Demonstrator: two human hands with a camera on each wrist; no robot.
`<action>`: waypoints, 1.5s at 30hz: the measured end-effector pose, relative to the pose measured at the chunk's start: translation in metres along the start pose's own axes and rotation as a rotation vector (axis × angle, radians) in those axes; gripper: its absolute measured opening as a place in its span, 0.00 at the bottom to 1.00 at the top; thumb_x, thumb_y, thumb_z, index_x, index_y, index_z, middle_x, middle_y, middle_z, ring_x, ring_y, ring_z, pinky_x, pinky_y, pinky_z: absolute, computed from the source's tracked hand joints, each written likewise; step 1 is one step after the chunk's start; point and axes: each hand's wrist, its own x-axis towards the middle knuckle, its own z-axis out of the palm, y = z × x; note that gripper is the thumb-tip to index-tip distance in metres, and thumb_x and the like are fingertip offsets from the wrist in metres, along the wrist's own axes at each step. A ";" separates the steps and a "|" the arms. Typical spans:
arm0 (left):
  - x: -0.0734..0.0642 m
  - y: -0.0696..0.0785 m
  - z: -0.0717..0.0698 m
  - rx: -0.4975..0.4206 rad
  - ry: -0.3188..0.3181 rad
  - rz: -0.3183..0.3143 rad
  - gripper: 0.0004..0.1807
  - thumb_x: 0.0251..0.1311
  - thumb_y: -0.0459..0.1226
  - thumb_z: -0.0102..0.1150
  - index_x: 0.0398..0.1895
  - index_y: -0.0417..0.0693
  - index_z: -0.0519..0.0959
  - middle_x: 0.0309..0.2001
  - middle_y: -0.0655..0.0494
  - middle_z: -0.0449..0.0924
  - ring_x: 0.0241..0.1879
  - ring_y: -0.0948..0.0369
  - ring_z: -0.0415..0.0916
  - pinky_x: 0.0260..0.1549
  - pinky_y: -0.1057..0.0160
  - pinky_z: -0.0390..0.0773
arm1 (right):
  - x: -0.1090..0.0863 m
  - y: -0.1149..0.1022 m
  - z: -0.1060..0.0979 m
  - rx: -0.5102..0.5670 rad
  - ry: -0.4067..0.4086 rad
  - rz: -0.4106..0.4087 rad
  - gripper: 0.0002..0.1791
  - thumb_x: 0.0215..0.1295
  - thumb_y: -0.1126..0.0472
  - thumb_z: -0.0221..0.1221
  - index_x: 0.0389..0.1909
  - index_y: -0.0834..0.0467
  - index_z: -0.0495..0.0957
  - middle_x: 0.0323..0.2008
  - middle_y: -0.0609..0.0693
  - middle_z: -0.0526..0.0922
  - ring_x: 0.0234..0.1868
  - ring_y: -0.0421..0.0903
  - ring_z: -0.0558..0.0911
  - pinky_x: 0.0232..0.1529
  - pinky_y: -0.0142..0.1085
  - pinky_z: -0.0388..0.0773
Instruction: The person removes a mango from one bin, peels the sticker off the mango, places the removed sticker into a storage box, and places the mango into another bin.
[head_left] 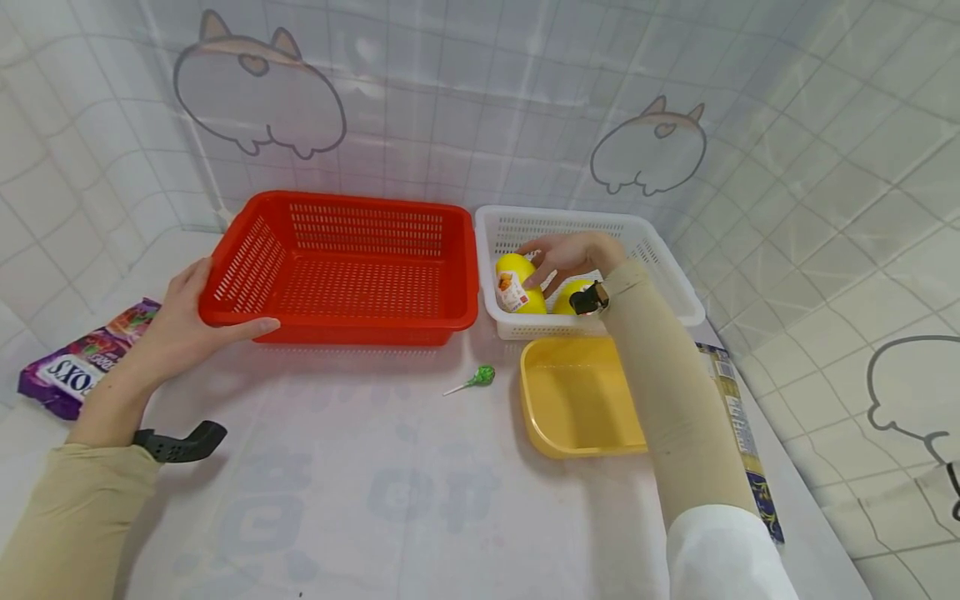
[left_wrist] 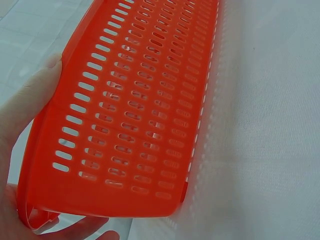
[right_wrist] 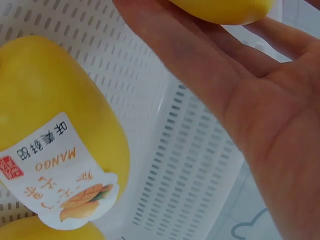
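My left hand [head_left: 176,325] grips the left front corner of a red slotted basket [head_left: 360,287], thumb lying along the front rim. In the left wrist view, fingertips curl below the end of the basket [left_wrist: 125,115]. My right hand [head_left: 573,252] reaches into a white slotted basket [head_left: 517,323] and holds a yellow mango [head_left: 508,268] with a white label, thumb against its side. The right wrist view shows only the lower part of the held mango [right_wrist: 225,11]. Another labelled mango [right_wrist: 55,90] lies in the basket, with part of a third yellow one [right_wrist: 50,231] beside it.
A yellow tray [head_left: 577,408] stands in front of the white basket, partly under my right forearm. Left of it lies a green lollipop [head_left: 483,375]. A purple Fox's bag [head_left: 71,379] lies at the left, a blue and gold packet [head_left: 738,417] at the right.
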 end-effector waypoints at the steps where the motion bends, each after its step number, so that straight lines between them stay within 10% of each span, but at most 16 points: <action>1: 0.000 0.000 0.000 0.000 -0.002 -0.003 0.63 0.56 0.58 0.68 0.82 0.54 0.34 0.79 0.38 0.30 0.72 0.32 0.39 0.49 0.22 0.66 | -0.001 0.000 0.000 0.005 0.003 -0.003 0.48 0.63 0.60 0.68 0.78 0.50 0.50 0.76 0.58 0.55 0.68 0.55 0.70 0.60 0.48 0.79; 45: 0.001 0.000 -0.001 0.029 -0.030 -0.017 0.65 0.57 0.59 0.66 0.81 0.54 0.28 0.79 0.36 0.25 0.73 0.30 0.35 0.48 0.20 0.63 | -0.040 0.021 -0.002 0.333 0.177 -0.281 0.43 0.69 0.64 0.61 0.79 0.51 0.49 0.69 0.58 0.66 0.64 0.56 0.72 0.65 0.54 0.73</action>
